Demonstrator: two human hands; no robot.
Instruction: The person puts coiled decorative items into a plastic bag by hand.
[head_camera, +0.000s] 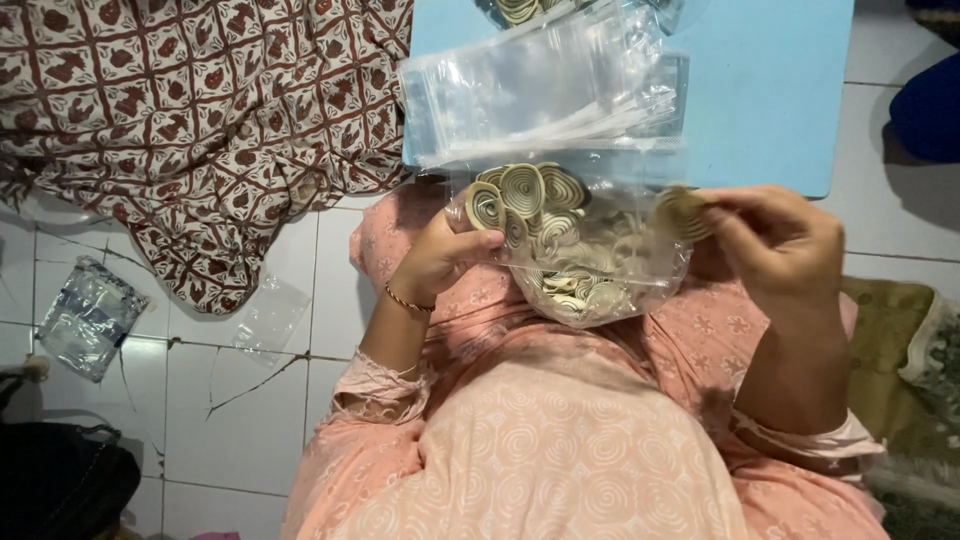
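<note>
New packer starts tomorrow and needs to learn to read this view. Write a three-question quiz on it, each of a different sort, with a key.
1. True or false: the left hand holds the clear bag of spiral-patterned discs at its edge.
2. What does the right hand pinch? A) a single spiral disc B) a spoon C) a folded cloth
3. Fill in: the stack of empty clear bags lies on a light ____ board.

Key:
1. True.
2. A, beside the bag's mouth.
3. Blue.
</note>
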